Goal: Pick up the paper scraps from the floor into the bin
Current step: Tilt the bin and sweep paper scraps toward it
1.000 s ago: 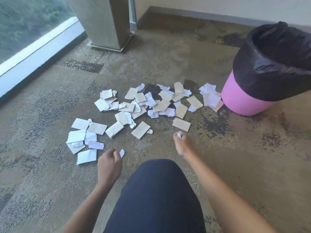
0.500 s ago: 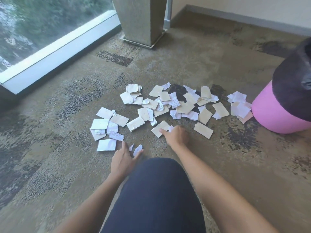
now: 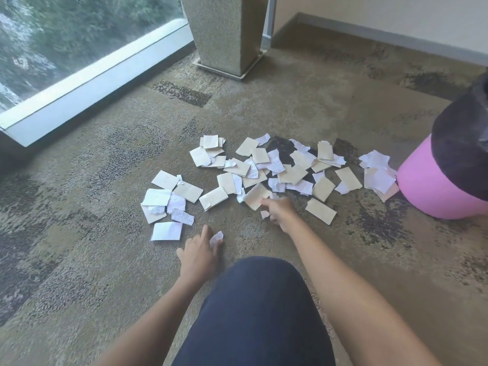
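Note:
Several tan and white paper scraps (image 3: 290, 170) lie scattered on the carpet ahead of me. My right hand (image 3: 280, 210) reaches into the near edge of the pile and pinches a tan scrap (image 3: 255, 197), whose edge is lifted off the floor. A tiny white piece (image 3: 264, 214) shows just under that hand. My left hand (image 3: 198, 253) is low on the carpet, its thumb and forefinger pinching a small white scrap (image 3: 216, 237). The pink bin (image 3: 425, 192) with a black liner (image 3: 462, 151) stands at the right, partly cut off by the frame edge.
A speckled stone pillar base (image 3: 227, 35) stands at the back centre. A window with a white sill (image 3: 92, 77) runs along the left. A wall and dark skirting (image 3: 396, 40) close off the back right. My knee in dark trousers (image 3: 258, 313) fills the bottom centre.
My view has swung left, pushing the bin to the right edge. My right hand reached forward and took hold of a tan scrap. My left hand moved onto the small white scrap.

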